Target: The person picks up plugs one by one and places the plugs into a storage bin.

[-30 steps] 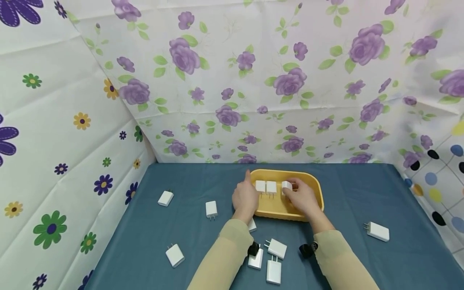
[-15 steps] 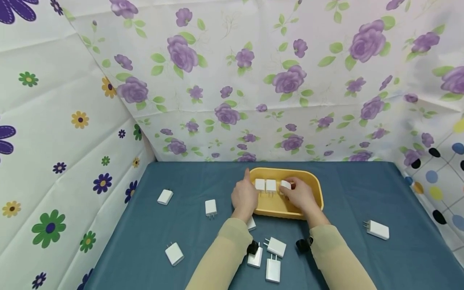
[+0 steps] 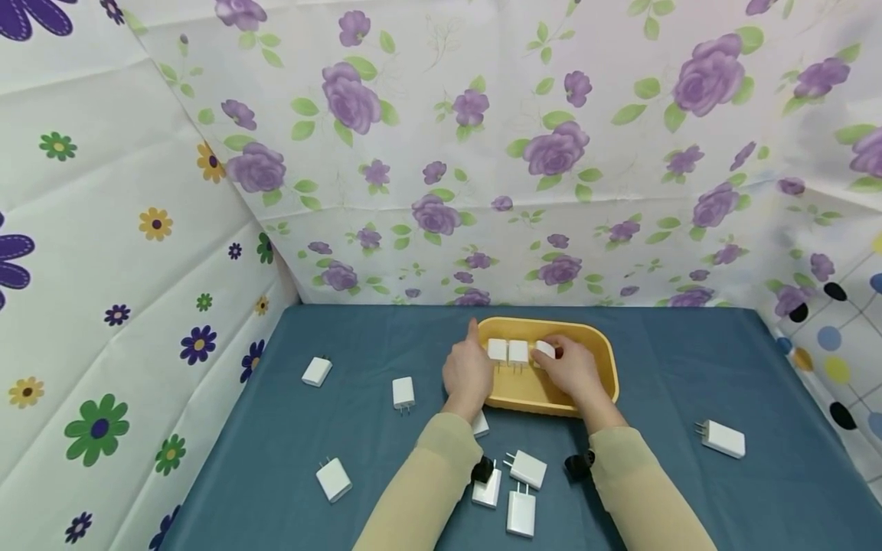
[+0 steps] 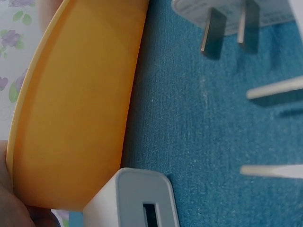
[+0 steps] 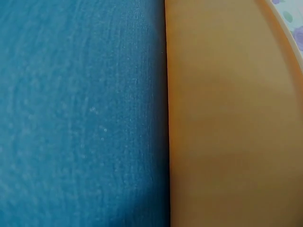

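While the left hand (image 3: 468,373) rests at the left end of the yellow tray (image 3: 527,389), its grip unclear, the right hand (image 3: 575,371) pinches 1 white wall charger (image 3: 545,349) inside, just right of 2 other chargers (image 3: 498,350). Placing seems in hand; the next move probably calls for lining it up, then release.

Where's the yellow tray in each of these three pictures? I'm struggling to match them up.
Head: the tray sits right of centre, below the middle, with the left hand at its left end.
Left wrist: its outer wall fills much of the left side.
Right wrist: its wall fills the right side.
Shared landmark: the blue cloth, around the tray in head, right of it in left wrist, left of it in right wrist.
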The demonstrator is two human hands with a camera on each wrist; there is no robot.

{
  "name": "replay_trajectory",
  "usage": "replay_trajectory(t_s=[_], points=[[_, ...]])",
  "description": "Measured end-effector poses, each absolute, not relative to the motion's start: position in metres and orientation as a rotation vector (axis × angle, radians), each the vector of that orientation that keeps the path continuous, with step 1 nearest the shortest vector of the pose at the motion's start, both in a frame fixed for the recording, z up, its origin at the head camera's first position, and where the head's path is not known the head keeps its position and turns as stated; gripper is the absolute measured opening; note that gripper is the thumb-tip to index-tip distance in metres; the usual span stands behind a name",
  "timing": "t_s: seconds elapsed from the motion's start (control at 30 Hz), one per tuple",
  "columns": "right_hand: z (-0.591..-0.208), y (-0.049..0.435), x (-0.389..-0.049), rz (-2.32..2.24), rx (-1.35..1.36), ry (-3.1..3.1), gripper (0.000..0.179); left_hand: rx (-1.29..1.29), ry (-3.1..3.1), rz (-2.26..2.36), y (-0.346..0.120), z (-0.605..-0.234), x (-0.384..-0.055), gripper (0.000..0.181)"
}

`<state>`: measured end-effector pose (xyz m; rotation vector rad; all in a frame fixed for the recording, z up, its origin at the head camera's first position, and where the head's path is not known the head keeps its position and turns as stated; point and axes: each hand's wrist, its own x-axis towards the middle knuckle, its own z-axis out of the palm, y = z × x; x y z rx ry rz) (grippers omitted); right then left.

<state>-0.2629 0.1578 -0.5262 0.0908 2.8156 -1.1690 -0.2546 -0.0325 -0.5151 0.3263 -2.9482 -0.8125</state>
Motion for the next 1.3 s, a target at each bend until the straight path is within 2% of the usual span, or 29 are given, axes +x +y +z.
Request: replay_trajectory(t_s=[0.53,1.3], points=[[-0.5267,0.1576,-0.2629,-1.14,0.05,2.846,0.051,0.346,-2.942,-0.805,-0.0324,-0.5158,-0.2552,0.067],[-0.5256,0.1575,-0.2603,-1.14,0.017,2.857,0.049,0.344,-2.957,-0.794,-0.0314,-0.5156,-0.2549,0.069]])
